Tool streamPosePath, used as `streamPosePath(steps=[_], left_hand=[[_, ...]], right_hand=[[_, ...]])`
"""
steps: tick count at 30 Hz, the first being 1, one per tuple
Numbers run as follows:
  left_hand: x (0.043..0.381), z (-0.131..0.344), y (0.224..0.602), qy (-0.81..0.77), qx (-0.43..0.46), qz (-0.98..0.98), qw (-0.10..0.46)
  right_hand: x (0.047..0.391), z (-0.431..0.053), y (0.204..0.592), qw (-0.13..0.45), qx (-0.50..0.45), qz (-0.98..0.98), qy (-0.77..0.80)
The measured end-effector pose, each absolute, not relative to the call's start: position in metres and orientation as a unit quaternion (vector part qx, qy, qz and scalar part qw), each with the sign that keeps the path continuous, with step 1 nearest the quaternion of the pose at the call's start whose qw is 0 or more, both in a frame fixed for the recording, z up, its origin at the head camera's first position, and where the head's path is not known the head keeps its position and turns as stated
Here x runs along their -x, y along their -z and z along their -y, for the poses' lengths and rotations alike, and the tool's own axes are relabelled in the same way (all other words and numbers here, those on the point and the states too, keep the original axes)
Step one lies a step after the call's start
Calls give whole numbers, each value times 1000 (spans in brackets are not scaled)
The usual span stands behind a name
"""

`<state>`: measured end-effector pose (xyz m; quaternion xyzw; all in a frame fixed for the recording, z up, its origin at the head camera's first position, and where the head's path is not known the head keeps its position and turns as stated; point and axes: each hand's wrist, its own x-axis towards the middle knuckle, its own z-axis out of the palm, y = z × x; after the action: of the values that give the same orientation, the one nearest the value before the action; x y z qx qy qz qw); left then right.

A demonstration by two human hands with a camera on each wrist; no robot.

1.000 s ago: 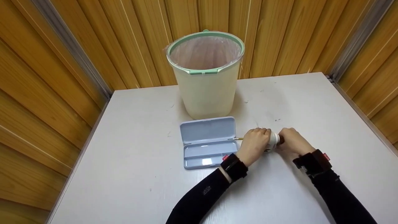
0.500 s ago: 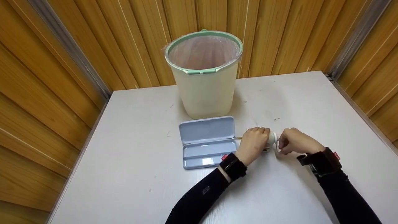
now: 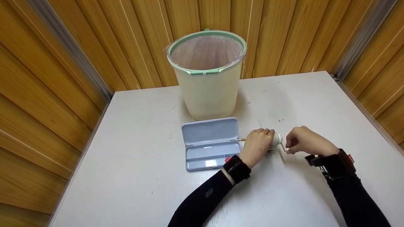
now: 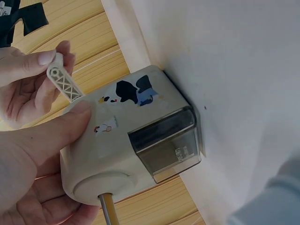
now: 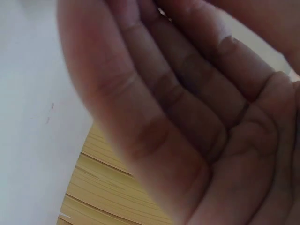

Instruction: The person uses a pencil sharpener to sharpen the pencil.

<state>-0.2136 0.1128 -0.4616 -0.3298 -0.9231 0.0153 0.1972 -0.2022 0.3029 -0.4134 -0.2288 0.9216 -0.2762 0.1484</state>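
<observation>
My left hand (image 3: 258,146) grips a cream crank pencil sharpener (image 4: 112,145) on the white table, fingers over its body and thumb along its side. Cartoon bird stickers and a clear shavings drawer (image 4: 168,150) show in the left wrist view. A pencil (image 4: 109,211) is inserted in the end opposite the crank. With thumb and fingertips, my right hand (image 3: 307,141) pinches the knob of the crank handle (image 4: 64,84). In the right wrist view, curled fingers (image 5: 136,117) fill most of the picture and the crank is hidden.
An open light-blue pencil case (image 3: 210,131) lies left of the sharpener, its lid tilted back. Behind it stands a cream trash bin (image 3: 210,91) with a green rim and a clear liner. Wood-panelled walls (image 3: 284,37) border the table at the back and sides.
My right hand has shifted a little right, with the crank handle turning to new angles beside the sharpener. The left hand and sharpener have stayed in place.
</observation>
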Motion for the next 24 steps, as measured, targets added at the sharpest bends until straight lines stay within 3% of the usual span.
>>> streamPosePath(steps=[14,24], left_hand=[[213,-113,461,-11,327,921,212],[214,-113,460,-12,330,921,207]], right_hand=[[199,-307,404,53,221,-934,276],[199,-306,404,22,209,-935,287]])
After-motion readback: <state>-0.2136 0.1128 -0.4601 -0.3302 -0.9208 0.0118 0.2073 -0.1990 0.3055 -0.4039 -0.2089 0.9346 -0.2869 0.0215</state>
